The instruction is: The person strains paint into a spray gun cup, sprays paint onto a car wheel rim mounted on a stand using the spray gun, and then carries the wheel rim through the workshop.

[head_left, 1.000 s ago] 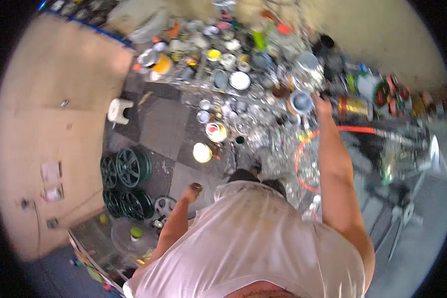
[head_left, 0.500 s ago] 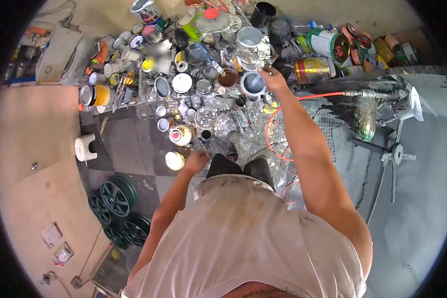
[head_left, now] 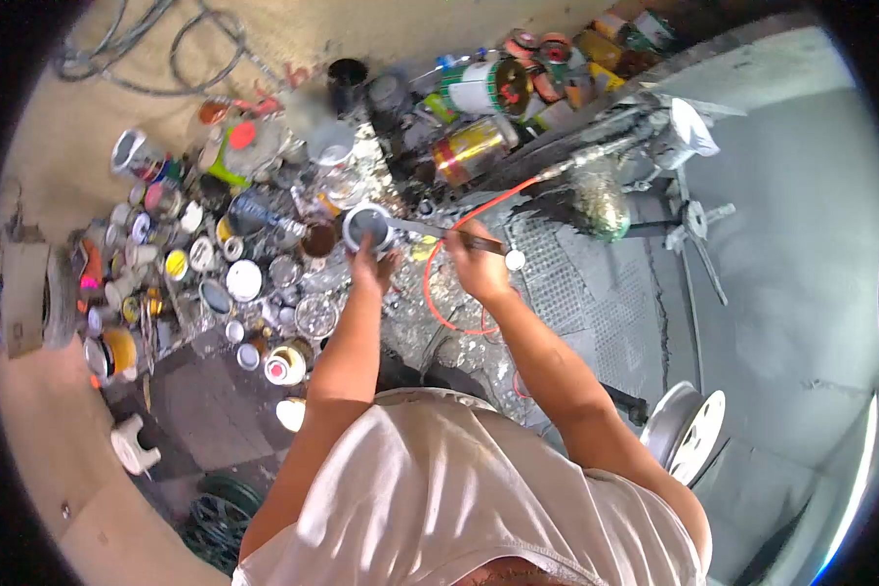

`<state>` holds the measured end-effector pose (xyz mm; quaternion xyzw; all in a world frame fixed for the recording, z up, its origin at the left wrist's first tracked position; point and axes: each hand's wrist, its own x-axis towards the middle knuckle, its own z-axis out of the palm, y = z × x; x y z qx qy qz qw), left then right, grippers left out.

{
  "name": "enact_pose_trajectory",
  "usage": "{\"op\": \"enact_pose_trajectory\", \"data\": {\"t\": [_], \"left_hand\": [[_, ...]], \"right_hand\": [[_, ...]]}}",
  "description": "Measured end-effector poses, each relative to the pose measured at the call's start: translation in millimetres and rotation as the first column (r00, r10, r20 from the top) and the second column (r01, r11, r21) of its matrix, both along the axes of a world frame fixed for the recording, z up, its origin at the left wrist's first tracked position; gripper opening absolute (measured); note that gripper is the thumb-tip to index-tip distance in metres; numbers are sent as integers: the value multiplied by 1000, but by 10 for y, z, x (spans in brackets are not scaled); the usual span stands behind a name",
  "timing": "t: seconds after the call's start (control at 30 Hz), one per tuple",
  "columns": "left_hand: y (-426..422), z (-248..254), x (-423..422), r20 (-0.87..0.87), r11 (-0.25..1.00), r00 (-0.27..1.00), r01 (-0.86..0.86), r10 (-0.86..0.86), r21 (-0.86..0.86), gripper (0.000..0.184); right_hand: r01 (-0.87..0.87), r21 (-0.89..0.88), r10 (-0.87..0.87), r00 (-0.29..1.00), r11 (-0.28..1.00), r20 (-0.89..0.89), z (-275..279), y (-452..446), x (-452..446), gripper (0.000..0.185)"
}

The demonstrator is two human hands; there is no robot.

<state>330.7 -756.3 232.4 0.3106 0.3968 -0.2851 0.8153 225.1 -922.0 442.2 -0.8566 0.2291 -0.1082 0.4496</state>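
My left hand (head_left: 369, 266) is at the near side of a round cup (head_left: 353, 234) with grey contents, its fingers gripping the rim and partly covering the opening. Just to the right, my right hand (head_left: 476, 262) is closed around the dark handle of a flat metal spatula (head_left: 422, 228). The blade points left and its tip reaches the cup's rim. A brown-filled can (head_left: 318, 240) stands left of the cup, and a grey container (head_left: 330, 144) is beyond it.
Paint cans and jars crowd the bench, among them a yellow-red tin (head_left: 474, 149) and a white-green can (head_left: 474, 88). An orange hose (head_left: 428, 283) curves beside my hands. A spray gun cup (head_left: 601, 210) hangs right. A white stool (head_left: 133, 445) and wheel rims (head_left: 689, 430) stand lower down.
The view has turned right. My left hand has risen from near my waist to the cup. My right hand has let go of the cup and now holds the spatula.
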Motion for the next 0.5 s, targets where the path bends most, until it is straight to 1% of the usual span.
{"op": "enact_pose_trajectory", "data": {"t": [0.03, 0.07, 0.1, 0.17, 0.23, 0.27, 0.3, 0.33, 0.37, 0.4, 0.43, 0.47, 0.5], "left_hand": [[12, -72, 17, 97, 999, 995, 18, -23, 48, 77], [-26, 9, 30, 88, 994, 996, -41, 32, 105, 73], [-58, 111, 51, 85, 981, 992, -103, 90, 163, 70], [-15, 15, 12, 102, 971, 994, -67, 44, 231, 70], [-76, 108, 25, 60, 972, 995, -85, 74, 218, 70], [-114, 113, 51, 31, 985, 997, -76, 72, 158, 69], [-280, 807, 18, 109, 968, 993, -68, 42, 243, 63], [-421, 1067, 109, 188, 973, 982, -47, 4, 226, 59], [-622, 1213, 215, 265, 977, 964, -28, -29, 210, 54], [-885, 1300, 430, 418, 997, 906, 45, -66, 61, 53], [-1199, 1400, 710, 564, 988, 822, 138, -72, -75, 53], [-1477, 2170, 853, 596, 914, 770, 379, -227, -142, 62], [-1745, 2831, 890, 699, 854, 617, 520, -361, -17, 73]], "right_hand": [[115, 195, -134, 987, 974, 87, 73, -183, -177, 27], [208, 336, -267, 953, 919, 142, 278, -355, -398, 26], [273, 476, -397, 899, 836, 182, 507, -524, -635, 26], [442, 593, -647, 740, 673, 183, 734, -883, -1197, 18], [506, 673, -804, 548, 539, 233, 841, -1222, -1824, 15], [501, 685, -825, 496, 528, 272, 962, -1328, -2129, 14], [496, 698, -842, 441, 517, 311, 1076, -1416, -2425, 14], [440, 739, -851, 383, 511, 360, 1159, -1499, -2725, 12], [378, 773, -855, 322, 509, 406, 1222, -1588, -2968, 12], [396, 749, -847, 283, 531, 450, 1323, -1647, -3119, 12], [413, 725, -834, 245, 551, 494, 1418, -1729, -3238, 12], [388, 662, -766, 284, 641, 576, 1419, -1952, -3412, 13], [348, 614, -703, 279, 709, 654, 1525, -2128, -3426, 15]]}}
